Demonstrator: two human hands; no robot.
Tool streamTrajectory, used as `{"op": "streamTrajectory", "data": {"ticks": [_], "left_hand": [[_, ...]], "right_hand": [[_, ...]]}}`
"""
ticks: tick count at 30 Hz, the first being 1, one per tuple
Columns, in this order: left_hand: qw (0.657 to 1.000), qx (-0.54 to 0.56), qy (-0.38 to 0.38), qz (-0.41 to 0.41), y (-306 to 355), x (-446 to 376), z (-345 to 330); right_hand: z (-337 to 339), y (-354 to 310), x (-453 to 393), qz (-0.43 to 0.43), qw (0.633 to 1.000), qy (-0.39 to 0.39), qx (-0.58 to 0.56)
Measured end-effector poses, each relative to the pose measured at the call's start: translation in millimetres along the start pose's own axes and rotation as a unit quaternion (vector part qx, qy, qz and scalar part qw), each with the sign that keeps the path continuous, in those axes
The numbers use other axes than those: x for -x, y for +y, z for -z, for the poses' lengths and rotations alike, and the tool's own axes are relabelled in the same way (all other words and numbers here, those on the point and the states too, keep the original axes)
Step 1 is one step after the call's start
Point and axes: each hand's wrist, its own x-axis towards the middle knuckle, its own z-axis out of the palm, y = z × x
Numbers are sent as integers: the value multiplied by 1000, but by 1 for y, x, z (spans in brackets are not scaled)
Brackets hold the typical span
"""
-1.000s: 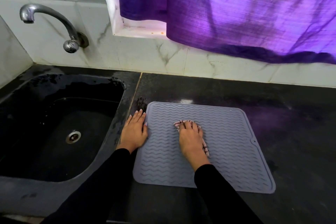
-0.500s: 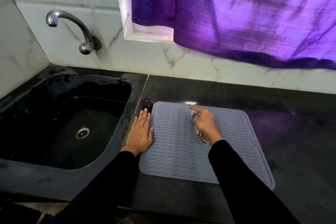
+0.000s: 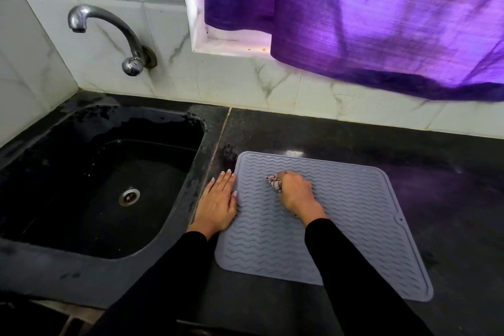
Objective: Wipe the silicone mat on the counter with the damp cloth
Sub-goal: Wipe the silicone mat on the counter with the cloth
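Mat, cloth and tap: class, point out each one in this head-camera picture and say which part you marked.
mat (image 3: 354,215), head view: bare ridged surface right of the wiping hand.
cloth (image 3: 274,182), head view: patterned end sticking out of the right fist.
tap (image 3: 109,18), head view: top of the curved metal spout.

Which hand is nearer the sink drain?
Left. The left hand lies flat at the mat's sink-side edge; the right hand is farther from the drain, mid-mat, gripping the cloth.
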Motion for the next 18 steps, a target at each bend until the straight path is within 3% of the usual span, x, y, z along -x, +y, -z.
{"op": "streamTrajectory", "data": {"ticks": [5, 10, 13, 18], "left_hand": [[1000, 2, 3, 1, -1, -1, 1], [1000, 8, -1, 3, -3, 0, 1], [1000, 17, -2, 6, -2, -1, 1], [1000, 23, -6, 4, -3, 0, 1]], "right_hand": [[-2, -1, 3, 10, 1000, 12, 2], [10, -2, 2, -11, 999, -29, -32], [11, -7, 13, -20, 998, 10, -56], [-11, -38, 55, 61, 997, 42, -15]]}}
